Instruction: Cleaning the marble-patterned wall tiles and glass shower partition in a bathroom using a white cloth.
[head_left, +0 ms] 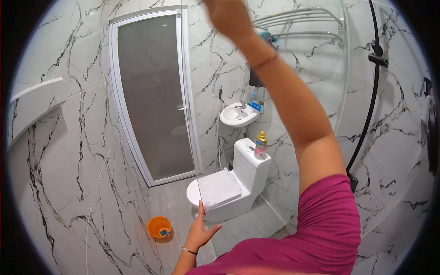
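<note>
A clear glass panel (193, 137) stands upright before me, its thin vertical edge running down past the door and toilet. Low in the picture, my left hand (202, 229) has its fingers raised against that edge, thumb spread away to the right. It wears a thin dark bracelet. My right arm reaches high across the view. The right hand (229, 17) is blurred and cut off by the top border, so its fingers and anything in them are hidden. Beyond the glass is a white toilet (220, 188) with its lid down.
A bottle with a gold cap (261, 146) stands on the toilet tank. Behind are a small washbasin (233, 118), a frosted door (151, 96) and a metal towel rack (302, 15). An orange bucket (153, 227) sits on the floor. A black shower hose (366, 132) hangs at right.
</note>
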The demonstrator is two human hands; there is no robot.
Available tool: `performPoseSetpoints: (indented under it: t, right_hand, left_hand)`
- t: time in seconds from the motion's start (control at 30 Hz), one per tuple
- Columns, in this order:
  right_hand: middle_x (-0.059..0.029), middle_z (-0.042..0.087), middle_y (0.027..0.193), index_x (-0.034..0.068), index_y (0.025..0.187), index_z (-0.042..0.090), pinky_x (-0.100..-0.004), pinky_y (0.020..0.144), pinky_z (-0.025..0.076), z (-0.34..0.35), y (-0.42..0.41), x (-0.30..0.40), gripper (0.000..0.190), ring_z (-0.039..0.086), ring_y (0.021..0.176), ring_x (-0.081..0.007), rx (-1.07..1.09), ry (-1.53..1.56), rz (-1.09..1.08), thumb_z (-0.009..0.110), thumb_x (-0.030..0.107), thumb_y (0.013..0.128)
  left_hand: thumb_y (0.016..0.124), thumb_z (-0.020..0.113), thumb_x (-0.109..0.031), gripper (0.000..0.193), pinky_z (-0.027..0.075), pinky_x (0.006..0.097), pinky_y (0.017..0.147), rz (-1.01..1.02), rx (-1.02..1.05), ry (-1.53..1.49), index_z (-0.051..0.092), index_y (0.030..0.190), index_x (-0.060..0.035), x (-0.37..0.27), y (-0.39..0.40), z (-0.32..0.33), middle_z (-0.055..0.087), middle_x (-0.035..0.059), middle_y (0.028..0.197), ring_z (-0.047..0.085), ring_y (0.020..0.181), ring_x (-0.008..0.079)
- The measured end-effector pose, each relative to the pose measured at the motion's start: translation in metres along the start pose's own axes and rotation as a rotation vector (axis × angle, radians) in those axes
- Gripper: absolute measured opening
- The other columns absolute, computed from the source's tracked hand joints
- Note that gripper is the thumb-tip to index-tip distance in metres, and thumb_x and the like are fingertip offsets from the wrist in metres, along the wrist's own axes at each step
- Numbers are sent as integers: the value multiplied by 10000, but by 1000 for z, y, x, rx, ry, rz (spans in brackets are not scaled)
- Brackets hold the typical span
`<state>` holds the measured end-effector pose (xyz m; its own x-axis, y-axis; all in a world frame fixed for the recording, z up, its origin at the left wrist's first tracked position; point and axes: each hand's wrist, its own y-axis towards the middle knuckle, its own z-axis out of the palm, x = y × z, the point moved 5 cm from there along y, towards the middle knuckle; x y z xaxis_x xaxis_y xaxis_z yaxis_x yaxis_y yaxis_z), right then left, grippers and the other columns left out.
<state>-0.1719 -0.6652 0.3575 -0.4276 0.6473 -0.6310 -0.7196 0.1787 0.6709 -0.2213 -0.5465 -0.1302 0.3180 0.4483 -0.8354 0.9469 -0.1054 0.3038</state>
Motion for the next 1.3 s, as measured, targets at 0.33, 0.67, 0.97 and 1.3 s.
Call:
performPoseSetpoints:
  t: [0.33, 0.67, 0.97, 1.3]
  right_hand:
    - [-150, 536, 1104, 19, 1049, 551, -382, 906, 363, -106, -95, -138, 224, 468, 1059, -328, 236, -254, 47, 442, 97, 869]
    - [-85, 506, 1198, 143, 1004, 615, -440, 1006, 276, -114, -209, 159, 256, 397, 1199, -230, 673, 587, 259, 579, 147, 750]
    - [-72, 403, 1319, 114, 1177, 514, -483, 1041, 137, -172, -226, 1, 342, 249, 1282, -315, 659, -91, 160, 472, 88, 839]
    - [-177, 366, 1310, -3, 1221, 436, -410, 1048, 152, -277, -320, -127, 373, 246, 1252, -363, 304, -283, 741, 418, 181, 897]
  left_hand:
    - [705, 698, -254, 952, 330, 335, 957, 30, -11, -80, 52, 1376, -52, -10, 2, 8, 354, 277, 1286, 401, 1180, 341]
    - [863, 508, -204, 204, 468, 238, 644, -273, -573, -732, 554, 942, -22, 73, -11, -57, 585, 41, 753, 557, 638, 106]
    - [874, 498, -295, 237, 347, 200, 394, -438, -747, -695, 501, 742, -98, 84, -37, -47, 296, -72, 439, 246, 345, 28]
    - [909, 416, -313, 302, 401, 183, 591, -260, -916, -598, 576, 956, -61, 49, 2, -16, 528, -11, 695, 476, 608, 43]
